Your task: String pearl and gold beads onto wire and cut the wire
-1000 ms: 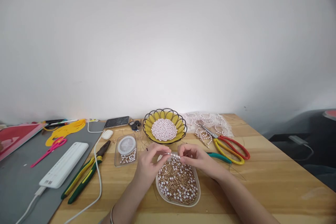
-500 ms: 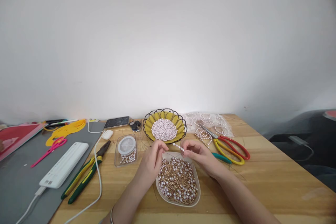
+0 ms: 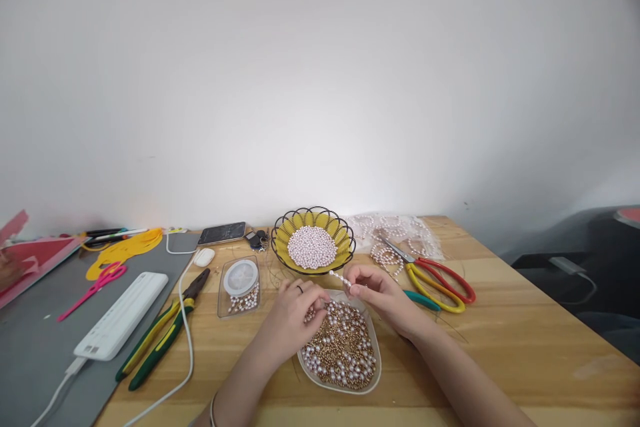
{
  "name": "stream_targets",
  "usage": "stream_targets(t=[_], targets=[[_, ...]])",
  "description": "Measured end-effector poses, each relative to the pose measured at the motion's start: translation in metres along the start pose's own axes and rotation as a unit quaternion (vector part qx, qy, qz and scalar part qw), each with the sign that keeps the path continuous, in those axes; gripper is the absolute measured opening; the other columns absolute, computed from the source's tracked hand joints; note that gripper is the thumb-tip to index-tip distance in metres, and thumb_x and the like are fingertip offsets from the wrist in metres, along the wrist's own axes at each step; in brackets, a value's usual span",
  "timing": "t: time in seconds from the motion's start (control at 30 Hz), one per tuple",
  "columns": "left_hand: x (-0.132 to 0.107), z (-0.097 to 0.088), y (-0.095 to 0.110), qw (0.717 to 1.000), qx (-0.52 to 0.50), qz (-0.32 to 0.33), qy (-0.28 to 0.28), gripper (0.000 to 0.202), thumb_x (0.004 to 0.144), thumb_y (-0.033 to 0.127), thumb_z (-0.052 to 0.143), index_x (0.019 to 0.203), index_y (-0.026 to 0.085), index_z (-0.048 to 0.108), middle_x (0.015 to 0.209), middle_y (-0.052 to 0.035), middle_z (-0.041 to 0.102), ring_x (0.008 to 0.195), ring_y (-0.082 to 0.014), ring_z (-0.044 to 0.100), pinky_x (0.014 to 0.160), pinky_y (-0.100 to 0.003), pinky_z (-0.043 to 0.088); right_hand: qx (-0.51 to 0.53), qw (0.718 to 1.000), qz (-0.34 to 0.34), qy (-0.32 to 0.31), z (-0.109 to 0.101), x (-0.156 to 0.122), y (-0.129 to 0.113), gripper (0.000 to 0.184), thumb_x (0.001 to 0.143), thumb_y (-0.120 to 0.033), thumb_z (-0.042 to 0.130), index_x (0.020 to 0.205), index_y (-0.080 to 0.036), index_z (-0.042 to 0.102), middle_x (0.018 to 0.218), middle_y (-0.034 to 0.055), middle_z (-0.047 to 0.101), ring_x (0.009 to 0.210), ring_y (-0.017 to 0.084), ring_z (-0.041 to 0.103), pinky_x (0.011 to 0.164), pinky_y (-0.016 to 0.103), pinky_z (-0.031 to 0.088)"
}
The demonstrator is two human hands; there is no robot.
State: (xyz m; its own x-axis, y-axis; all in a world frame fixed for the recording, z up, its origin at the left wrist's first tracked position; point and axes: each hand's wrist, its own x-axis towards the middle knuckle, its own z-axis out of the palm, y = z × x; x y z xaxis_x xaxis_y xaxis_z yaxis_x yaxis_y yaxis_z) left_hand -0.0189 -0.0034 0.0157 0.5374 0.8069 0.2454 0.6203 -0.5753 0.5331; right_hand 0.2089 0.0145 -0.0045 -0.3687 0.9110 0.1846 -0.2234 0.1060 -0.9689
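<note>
A short strand of pearl beads [image 3: 340,278] is pinched between the thumb and fingers of my right hand [image 3: 376,295], above the back right of a white bowl [image 3: 379,363]. Mixed gold and pearl beads [image 3: 345,347] fill that bowl. My left hand [image 3: 300,315], with a ring on one finger, reaches over the bowl's back left rim. Its thumb and fingertips come together at the beads, and whatever is between them is too small to make out. Behind both hands stands a black-edged yellow basket [image 3: 280,250] holding small pale pearl beads [image 3: 313,247].
Right of the basket lie bead strands on clear plastic [image 3: 420,233], scissors [image 3: 440,283] and a teal handle [image 3: 424,301]. Leftward are a clear box with a spool [image 3: 241,278], pliers [image 3: 165,330], a white cable [image 3: 189,347], a phone [image 3: 223,233], a power bank [image 3: 123,315] and pink scissors [image 3: 93,290].
My left hand has moved from beside the strand down to the beads in the bowl. My right hand stays nearly still with the strand. At far left, a hand and something pink have shifted.
</note>
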Motion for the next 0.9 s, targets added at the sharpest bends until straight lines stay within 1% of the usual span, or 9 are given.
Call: stream_targets(t=[0.03, 0.1, 0.23, 0.33, 0.43, 0.53, 0.67, 0.77, 0.9], targets=[[0.0, 0.0, -0.002, 0.999, 0.034, 0.018, -0.002, 0.012, 0.091, 0.011, 0.064, 0.089, 0.022, 0.067, 0.085, 0.0009, 0.071, 0.09, -0.022, 0.061, 0.088, -0.038, 0.035, 0.0, 1.0, -0.001, 0.0, 0.0, 0.0, 0.0, 0.029, 0.084, -0.044, 0.081, 0.077, -0.02, 0.065, 0.075, -0.0013, 0.057, 0.073, 0.016, 0.049, 0.069, 0.028, 0.038], [0.0, -0.001, -0.005, 0.997, 0.075, 0.035, -0.008, 0.01, 0.09, 0.015, 0.07, 0.084, 0.023, 0.07, 0.086, 0.0017, 0.074, 0.09, -0.0222, 0.059, 0.087, -0.04, 0.033, 0.0, 1.0, 0.001, 0.0, 0.0, 0.0, 0.0, 0.029, 0.084, -0.043, 0.081, 0.078, -0.02, 0.065, 0.075, -0.0013, 0.057, 0.072, 0.016, 0.049, 0.069, 0.028, 0.038], [0.0, -0.002, -0.008, 0.992, 0.123, 0.027, -0.006, 0.009, 0.089, 0.019, 0.075, 0.081, 0.023, 0.073, 0.081, 0.0005, 0.073, 0.088, -0.0221, 0.057, 0.084, -0.04, 0.033, -0.001, 1.0, 0.007, 0.0, 0.0, 0.0, 0.001, 0.03, 0.083, -0.045, 0.081, 0.078, -0.02, 0.065, 0.074, -0.0013, 0.057, 0.071, 0.016, 0.049, 0.068, 0.028, 0.038], [0.0, 0.001, -0.007, 0.989, 0.146, 0.024, -0.021, 0.011, 0.087, 0.022, 0.077, 0.077, 0.022, 0.074, 0.078, -0.0008, 0.072, 0.087, -0.0238, 0.058, 0.083, -0.042, 0.034, 0.001, 1.0, 0.008, 0.0, 0.001, -0.001, 0.0, 0.031, 0.083, -0.046, 0.081, 0.078, -0.02, 0.064, 0.073, -0.0012, 0.057, 0.07, 0.016, 0.049, 0.067, 0.029, 0.038], [0.0, 0.005, -0.005, 0.988, 0.148, 0.024, -0.036, 0.009, 0.088, 0.02, 0.076, 0.079, 0.023, 0.075, 0.08, -0.0014, 0.074, 0.088, -0.0251, 0.059, 0.084, -0.043, 0.035, -0.004, 1.0, 0.004, 0.003, 0.002, 0.0, 0.0, 0.033, 0.083, -0.047, 0.081, 0.076, -0.02, 0.063, 0.073, -0.0009, 0.057, 0.07, 0.017, 0.049, 0.068, 0.029, 0.039], [0.0, 0.008, -0.003, 0.99, 0.138, 0.02, -0.031, 0.01, 0.089, 0.018, 0.073, 0.081, 0.023, 0.076, 0.08, -0.0018, 0.074, 0.088, -0.0252, 0.059, 0.081, -0.041, 0.036, -0.013, 1.0, -0.003, 0.006, 0.002, 0.0, 0.0, 0.034, 0.082, -0.048, 0.08, 0.076, -0.021, 0.062, 0.072, -0.001, 0.056, 0.069, 0.017, 0.049, 0.067, 0.03, 0.039], [0.001, 0.011, 0.0, 0.988, 0.151, 0.021, -0.036, 0.018, 0.091, 0.012, 0.067, 0.076, 0.02, 0.071, 0.08, -0.0032, 0.072, 0.087, -0.0251, 0.057, 0.079, -0.04, 0.036, -0.014, 1.0, 0.0, -0.002, 0.003, 0.0, -0.001, 0.033, 0.083, -0.049, 0.08, 0.078, -0.02, 0.064, 0.072, -0.0013, 0.057, 0.069, 0.016, 0.05, 0.067, 0.029, 0.039], [0.001, 0.012, 0.0, 0.984, 0.17, 0.024, -0.037, 0.018, 0.091, 0.009, 0.063, 0.076, 0.018, 0.068, 0.083, -0.0056, 0.071, 0.088, -0.0265, 0.057, 0.08, -0.04, 0.036, -0.006, 1.0, 0.007, -0.002, 0.003, 0.0, -0.002, 0.033, 0.083, -0.048, 0.081, 0.078, -0.02, 0.064, 0.072, -0.0018, 0.058, 0.069, 0.016, 0.05, 0.068, 0.029, 0.039], [0.001, 0.011, -0.005, 0.992, 0.125, 0.002, -0.022, 0.014, 0.092, 0.009, 0.061, 0.084, 0.019, 0.067, 0.088, -0.0047, 0.074, 0.09, -0.0267, 0.062, 0.083, -0.04, 0.037, -0.008, 1.0, 0.003, 0.001, 0.002, 0.0, -0.001, 0.033, 0.083, -0.047, 0.081, 0.077, -0.02, 0.064, 0.072, -0.0017, 0.057, 0.069, 0.016, 0.049, 0.069, 0.029, 0.038]])
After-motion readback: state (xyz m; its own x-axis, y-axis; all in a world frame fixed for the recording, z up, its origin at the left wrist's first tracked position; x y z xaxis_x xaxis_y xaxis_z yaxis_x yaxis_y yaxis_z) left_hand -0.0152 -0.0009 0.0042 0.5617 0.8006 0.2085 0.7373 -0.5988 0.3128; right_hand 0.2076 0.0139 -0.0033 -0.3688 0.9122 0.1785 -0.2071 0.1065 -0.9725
